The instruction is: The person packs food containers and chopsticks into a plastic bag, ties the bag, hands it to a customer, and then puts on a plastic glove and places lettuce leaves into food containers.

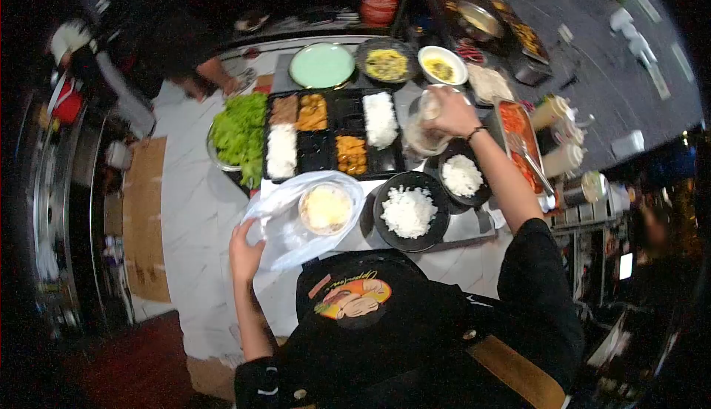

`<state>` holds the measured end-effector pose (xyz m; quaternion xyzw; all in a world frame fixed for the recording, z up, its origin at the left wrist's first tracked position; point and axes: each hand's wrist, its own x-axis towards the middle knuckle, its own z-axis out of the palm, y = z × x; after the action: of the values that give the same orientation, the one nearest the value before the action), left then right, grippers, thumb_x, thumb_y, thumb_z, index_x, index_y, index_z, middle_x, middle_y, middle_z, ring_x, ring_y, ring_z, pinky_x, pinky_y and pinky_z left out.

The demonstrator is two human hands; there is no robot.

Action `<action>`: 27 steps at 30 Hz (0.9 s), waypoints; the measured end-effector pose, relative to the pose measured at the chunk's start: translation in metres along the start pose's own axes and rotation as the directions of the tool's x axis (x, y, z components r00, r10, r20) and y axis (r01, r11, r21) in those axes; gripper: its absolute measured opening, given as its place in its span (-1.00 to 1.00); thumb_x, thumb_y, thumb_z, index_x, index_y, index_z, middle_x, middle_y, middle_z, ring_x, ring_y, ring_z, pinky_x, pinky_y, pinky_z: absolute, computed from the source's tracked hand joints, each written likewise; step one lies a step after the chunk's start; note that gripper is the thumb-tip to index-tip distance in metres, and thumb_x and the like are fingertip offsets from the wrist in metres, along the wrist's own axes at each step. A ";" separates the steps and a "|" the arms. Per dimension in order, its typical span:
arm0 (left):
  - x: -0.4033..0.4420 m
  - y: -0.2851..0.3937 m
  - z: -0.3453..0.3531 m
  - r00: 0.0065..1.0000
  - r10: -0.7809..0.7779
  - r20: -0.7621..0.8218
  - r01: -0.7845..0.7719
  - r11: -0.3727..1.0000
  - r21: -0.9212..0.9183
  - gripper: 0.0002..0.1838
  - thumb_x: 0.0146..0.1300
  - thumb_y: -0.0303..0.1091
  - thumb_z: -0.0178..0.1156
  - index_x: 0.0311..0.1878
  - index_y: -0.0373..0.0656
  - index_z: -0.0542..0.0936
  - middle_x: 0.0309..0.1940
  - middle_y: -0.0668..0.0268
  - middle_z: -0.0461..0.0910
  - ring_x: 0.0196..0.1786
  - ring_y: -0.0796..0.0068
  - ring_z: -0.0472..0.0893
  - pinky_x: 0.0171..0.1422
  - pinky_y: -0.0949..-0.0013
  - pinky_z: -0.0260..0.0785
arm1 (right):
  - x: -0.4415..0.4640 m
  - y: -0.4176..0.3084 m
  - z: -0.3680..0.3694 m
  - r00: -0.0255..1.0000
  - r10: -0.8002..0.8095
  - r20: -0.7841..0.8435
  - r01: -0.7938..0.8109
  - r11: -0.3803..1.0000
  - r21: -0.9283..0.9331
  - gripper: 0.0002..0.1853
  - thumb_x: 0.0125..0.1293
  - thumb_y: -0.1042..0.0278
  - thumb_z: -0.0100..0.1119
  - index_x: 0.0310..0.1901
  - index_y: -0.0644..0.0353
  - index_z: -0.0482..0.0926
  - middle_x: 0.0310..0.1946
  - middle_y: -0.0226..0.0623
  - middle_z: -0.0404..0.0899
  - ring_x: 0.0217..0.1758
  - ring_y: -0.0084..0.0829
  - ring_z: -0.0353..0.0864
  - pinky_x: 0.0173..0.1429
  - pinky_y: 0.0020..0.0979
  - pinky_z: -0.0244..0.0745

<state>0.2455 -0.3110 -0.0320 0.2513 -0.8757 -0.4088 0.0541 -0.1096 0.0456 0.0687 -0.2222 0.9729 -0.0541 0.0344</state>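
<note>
My left hand (246, 252) is at the left edge of a translucent plastic bag (285, 242), its fingers and thumb curled at the film. A round tub with pale yellow shredded food (326, 209) sits in or on the bag; I cannot tell which. My right hand (453, 113) reaches forward, fingers closed on the rim of a clear plastic container (424, 131), which is somewhat blurred. Near my right forearm stands a black bowl of white rice (461, 176). A larger black bowl of rice (409, 212) is close to my body.
Black compartment trays (317, 151) hold rice, meat and orange-sauced pieces. Lettuce (241, 131) fills a bowl at left. Behind are a green plate (322, 65) and bowls of yellow food (386, 65). A metal pan with red food (518, 142) and squeeze bottles (566, 159) stand right. Another person (174, 46) is at upper left.
</note>
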 end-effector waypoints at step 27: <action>0.031 -0.011 -0.013 0.952 0.133 0.275 -0.139 0.990 0.002 -0.16 0.00 -0.21 0.30 0.35 -0.08 0.13 0.20 0.04 0.32 0.21 0.10 0.37 0.23 0.26 0.24 | -0.108 -0.235 0.117 0.808 -0.564 0.173 0.559 0.825 0.077 -0.16 -0.17 -0.28 0.27 0.19 -0.09 0.32 0.25 -0.21 0.19 0.36 -0.06 0.06 0.24 0.10 0.02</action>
<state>0.2264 -0.3409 -0.0351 0.1317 -0.8942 -0.4258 -0.0424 0.0990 -0.1282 -0.0147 -0.5033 0.8554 -0.0515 0.1109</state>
